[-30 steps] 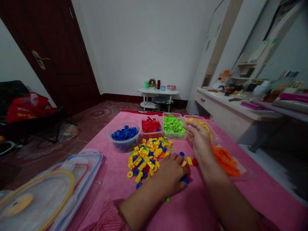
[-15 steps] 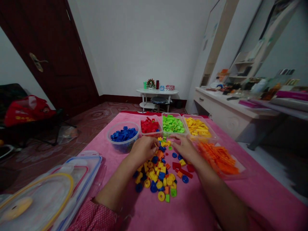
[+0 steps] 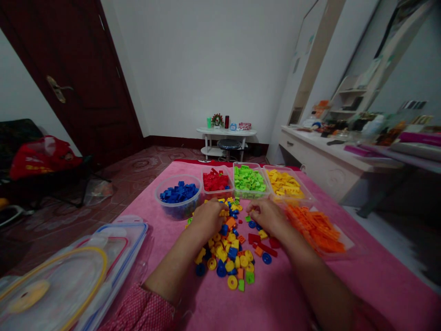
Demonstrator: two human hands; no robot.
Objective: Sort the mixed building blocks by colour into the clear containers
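Observation:
A loose pile of toy building bricks (image 3: 223, 248), mostly yellow with blue, orange and green among them, lies on the pink cloth. My left hand (image 3: 208, 219) is over the pile's upper left side, its fingers closed on a yellow brick (image 3: 224, 213) at the fingertips. Right of the pile, my right hand (image 3: 269, 215) has its fingers curled together just above the cloth. What they pinch is too small to make out. Close to that hand lie blue wheels (image 3: 266, 258) and red bricks (image 3: 267, 248).
Beyond my hands stand a round tub of blue bricks (image 3: 157, 197) and boxes of red (image 3: 216, 180), green (image 3: 250, 179) and yellow bricks (image 3: 283, 184). A box of orange bricks (image 3: 315, 230) is at right. Stacked plastic lids (image 3: 113, 257) lie at left on the pink cloth (image 3: 272, 299).
My right hand's fingers, spread before, have curled together. My left hand has shifted slightly nearer to me, and more bricks show beyond it. The view has turned a little.

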